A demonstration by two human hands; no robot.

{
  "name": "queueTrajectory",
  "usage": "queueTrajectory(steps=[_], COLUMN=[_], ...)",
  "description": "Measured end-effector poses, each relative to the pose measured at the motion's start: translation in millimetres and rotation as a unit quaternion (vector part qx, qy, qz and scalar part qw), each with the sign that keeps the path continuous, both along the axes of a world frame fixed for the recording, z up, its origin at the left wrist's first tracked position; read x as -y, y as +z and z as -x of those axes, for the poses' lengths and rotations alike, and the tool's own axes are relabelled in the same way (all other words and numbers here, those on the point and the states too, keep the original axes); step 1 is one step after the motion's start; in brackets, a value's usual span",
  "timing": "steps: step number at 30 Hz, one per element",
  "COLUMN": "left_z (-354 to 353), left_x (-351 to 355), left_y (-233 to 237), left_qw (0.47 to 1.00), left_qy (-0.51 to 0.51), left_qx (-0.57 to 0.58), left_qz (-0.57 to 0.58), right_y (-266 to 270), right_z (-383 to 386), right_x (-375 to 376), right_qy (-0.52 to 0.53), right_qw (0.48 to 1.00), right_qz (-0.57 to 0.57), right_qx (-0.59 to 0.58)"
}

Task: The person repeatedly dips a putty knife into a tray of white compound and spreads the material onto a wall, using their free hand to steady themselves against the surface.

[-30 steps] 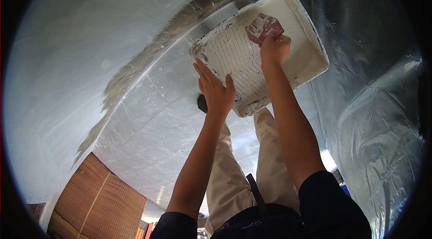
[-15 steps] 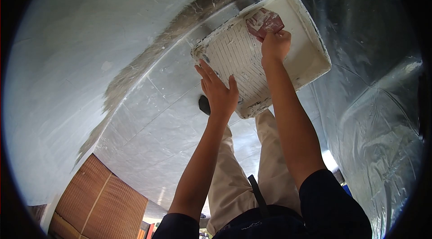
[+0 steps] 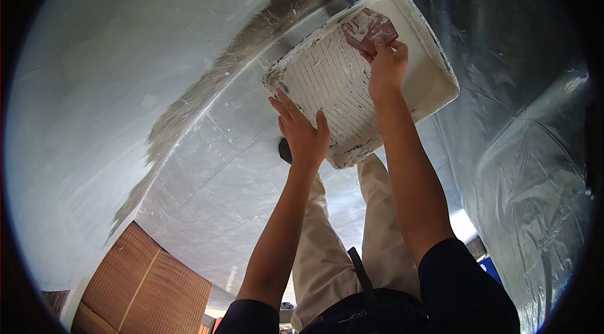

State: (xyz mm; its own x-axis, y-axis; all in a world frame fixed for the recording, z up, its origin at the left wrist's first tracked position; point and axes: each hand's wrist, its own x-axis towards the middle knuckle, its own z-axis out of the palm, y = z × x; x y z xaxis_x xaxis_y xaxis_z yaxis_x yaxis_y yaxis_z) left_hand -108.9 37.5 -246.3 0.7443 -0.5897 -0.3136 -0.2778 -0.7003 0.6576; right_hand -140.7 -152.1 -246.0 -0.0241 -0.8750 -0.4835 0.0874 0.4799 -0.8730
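Right hand [image 3: 389, 65] grips a reddish, smeared tool [image 3: 371, 27] over the ribbed tray [image 3: 335, 84] at 1 o'clock, while the left hand [image 3: 307, 138], spread wide, sits at the tray's 8 o'clock edge, apparently steadying it, though whether it bears weight is unclear.

I had a pale wall [image 3: 107, 107] filling the left, a ragged brown band [image 3: 248, 48] along its foot; grey floor [image 3: 201, 189] ran beside it, glossy sheeting [image 3: 522, 227] gleamed at right, and there, low left, ribbed brown panelling [image 3: 167, 287] showed on my feed!
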Motion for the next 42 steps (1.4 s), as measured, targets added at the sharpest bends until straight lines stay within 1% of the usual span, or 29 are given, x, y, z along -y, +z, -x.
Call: queueTrajectory(steps=[4, 7, 9, 10, 14, 18, 20, 21, 22, 25, 27, 29, 31, 33, 35, 38, 39, 40, 41, 42], left_z=[-2, -7, -14, -18, -42, -74, -90, -98, -105, -126, -137, -152, -168, -178, -189, -205, -210, -214, -225, -228], left_x=[-3, -4, -3, -2, 11, 34, 47, 53, 58, 71, 77, 81, 83, 81, 83, 82, 81, 77, 91, 87], left_y=[4, 9, 17, 23, 64, 120, 159, 178, 198, 261, 298, 334, 365, 401, 428, 479, 496, 517, 509, 531], left_qw=[1.000, 1.000, 1.000, 0.999, 0.993, 0.975, 0.955, 0.949, 0.937, 0.904, 0.870, 0.842, 0.809, 0.779, 0.747, 0.710, 0.690, 0.669, 0.660, 0.643], left_qy=[0.001, 0.004, 0.009, 0.004, -0.012, -0.033, -0.062, -0.059, -0.071, -0.082, -0.106, -0.098, -0.097, -0.096, -0.095, -0.094, -0.096, -0.097, -0.096, -0.092], left_qx=[-0.001, 0.015, 0.026, 0.048, 0.110, 0.202, 0.265, 0.280, 0.308, 0.376, 0.440, 0.481, 0.516, 0.554, 0.591, 0.635, 0.655, 0.674, 0.684, 0.698], left_qz=[0.002, 0.009, 0.013, 0.016, 0.036, 0.087, 0.120, 0.131, 0.148, 0.184, 0.198, 0.224, 0.265, 0.279, 0.290, 0.290, 0.293, 0.297, 0.295, 0.301], right_y=[-1, 18, 26, 32, 73, 136, 172, 191, 209, 263, 296, 330, 362, 395, 415, 460, 473, 491, 479, 500], right_z=[7, 10, 12, 12, 7, -8, -19, -24, -29, -48, -55, -65, -77, -84, -95, -111, -116, -118, -129, -129], right_x=[0, 0, 1, 3, 10, 20, 24, 27, 30, 35, 39, 42, 42, 41, 46, 47, 48, 46, 61, 57], right_qy=[-0.005, 0.014, 0.036, 0.036, 0.107, 0.179, 0.197, 0.213, 0.229, 0.229, 0.247, 0.263, 0.269, 0.270, 0.281, 0.279, 0.282, 0.277, 0.269, 0.268], right_qw=[0.999, 0.997, 0.991, 0.989, 0.975, 0.952, 0.940, 0.931, 0.929, 0.916, 0.898, 0.885, 0.871, 0.864, 0.846, 0.824, 0.815, 0.819, 0.825, 0.817], right_qz=[0.024, 0.025, 0.018, 0.025, 0.022, 0.022, 0.050, 0.065, 0.076, 0.123, 0.154, 0.156, 0.187, 0.188, 0.221, 0.281, 0.292, 0.326, 0.351, 0.364], right_qx=[0.029, 0.067, 0.129, 0.138, 0.196, 0.247, 0.274, 0.289, 0.282, 0.304, 0.330, 0.350, 0.367, 0.382, 0.396, 0.406, 0.414, 0.381, 0.351, 0.358])
